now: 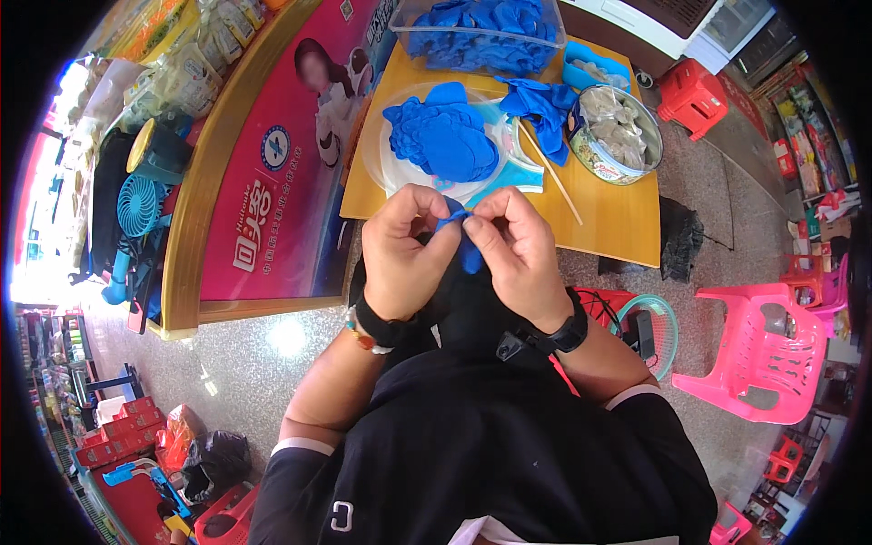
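My left hand [409,254] and my right hand [520,259] meet in front of my body at the table's near edge. Between their thumbs and fingertips they pinch a small blue cloth-like piece [470,257], partly hidden by the fingers; its lower end hangs down. Just beyond, a heap of flat blue petal-shaped pieces [442,136] lies on a pale round plate or lid [374,156]. Several crumpled blue pieces [543,111] lie to its right, and a thin wooden stick [556,177] slants beside them.
On the yellow table [609,222] stand a clear tub [411,44] of blue pieces, a small blue box [581,53] and a round tin [604,171] of whitish crumpled pieces. A pink counter front [300,218] rises left. Rightward are a pink chair [754,363] and a green basket [668,331].
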{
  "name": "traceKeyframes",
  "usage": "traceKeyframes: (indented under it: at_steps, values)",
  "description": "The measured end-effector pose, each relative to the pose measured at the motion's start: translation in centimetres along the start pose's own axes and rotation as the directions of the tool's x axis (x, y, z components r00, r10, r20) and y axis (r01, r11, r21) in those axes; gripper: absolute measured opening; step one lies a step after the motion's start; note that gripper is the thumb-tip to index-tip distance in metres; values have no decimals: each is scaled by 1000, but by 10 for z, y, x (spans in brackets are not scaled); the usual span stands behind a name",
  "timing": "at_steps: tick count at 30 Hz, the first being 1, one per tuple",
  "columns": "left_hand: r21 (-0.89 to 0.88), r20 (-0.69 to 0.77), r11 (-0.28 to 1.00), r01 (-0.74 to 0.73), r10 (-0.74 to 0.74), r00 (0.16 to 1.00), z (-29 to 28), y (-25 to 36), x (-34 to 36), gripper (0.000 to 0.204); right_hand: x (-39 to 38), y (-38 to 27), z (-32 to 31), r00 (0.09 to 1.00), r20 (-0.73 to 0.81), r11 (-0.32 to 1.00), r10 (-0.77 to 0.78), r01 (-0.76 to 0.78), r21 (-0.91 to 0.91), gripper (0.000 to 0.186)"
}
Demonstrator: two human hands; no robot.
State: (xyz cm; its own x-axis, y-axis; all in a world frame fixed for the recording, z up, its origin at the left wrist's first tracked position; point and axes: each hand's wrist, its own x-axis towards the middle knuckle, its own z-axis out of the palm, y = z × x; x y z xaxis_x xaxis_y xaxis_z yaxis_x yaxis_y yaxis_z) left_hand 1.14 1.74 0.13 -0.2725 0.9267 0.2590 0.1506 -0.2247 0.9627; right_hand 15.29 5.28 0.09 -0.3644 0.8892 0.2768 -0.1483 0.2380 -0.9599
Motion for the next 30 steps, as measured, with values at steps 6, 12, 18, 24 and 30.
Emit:
traceKeyframes:
  at_steps: [6,12,18,24,30]
  values:
    - [18,-120,969,-247,247,961,8,-16,7,24,-3,-5,5,962,174,962,-209,235,-140,12]
    - [-608,27,777,162,-183,983,3,3,8,18,-10,-9,2,977,212,995,-25,44,-85,13]
    - [-473,72,873,117,-94,993,2,-13,2,16,3,-8,1,985,149,936,84,-129,328,10]
    - [-510,225,803,308,-221,949,0,-8,-1,13,8,-12,-10,973,190,939,133,-185,290,4]
    - [-494,406,752,436,-244,881,2,-2,1,17,10,-6,-12,996,41,996,81,-82,38,6]
